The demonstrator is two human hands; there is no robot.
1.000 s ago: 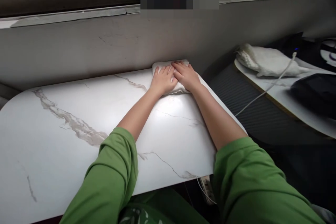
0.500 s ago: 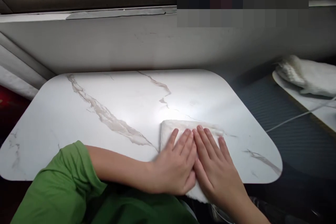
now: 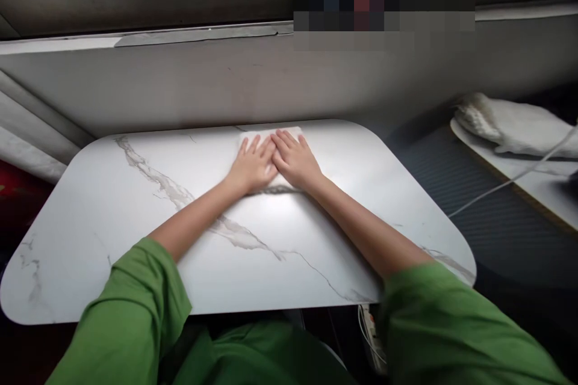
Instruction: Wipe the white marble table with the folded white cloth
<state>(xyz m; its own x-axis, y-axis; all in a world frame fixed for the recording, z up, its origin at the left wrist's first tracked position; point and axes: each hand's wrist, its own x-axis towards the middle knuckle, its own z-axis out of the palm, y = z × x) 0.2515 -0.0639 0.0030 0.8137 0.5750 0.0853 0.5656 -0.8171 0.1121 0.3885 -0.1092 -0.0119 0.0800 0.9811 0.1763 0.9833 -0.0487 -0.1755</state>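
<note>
As both hands reached forward, the cloth moved away.

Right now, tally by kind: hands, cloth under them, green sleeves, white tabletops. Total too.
Hands: 2 (left hand, right hand)
Cloth under the hands: 1
Green sleeves: 2 (left sleeve, right sleeve)
White tabletops: 2 (near tabletop, far-right tabletop)
Total: 7

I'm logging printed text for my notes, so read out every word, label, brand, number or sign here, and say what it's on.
No readable text anywhere.
White cloth under the left hand and right hand: no lettering visible.
White tabletop: veining only.
What looks like a power strip: any markings too small to read.
Pixelated patch at the top: nothing legible.
</note>
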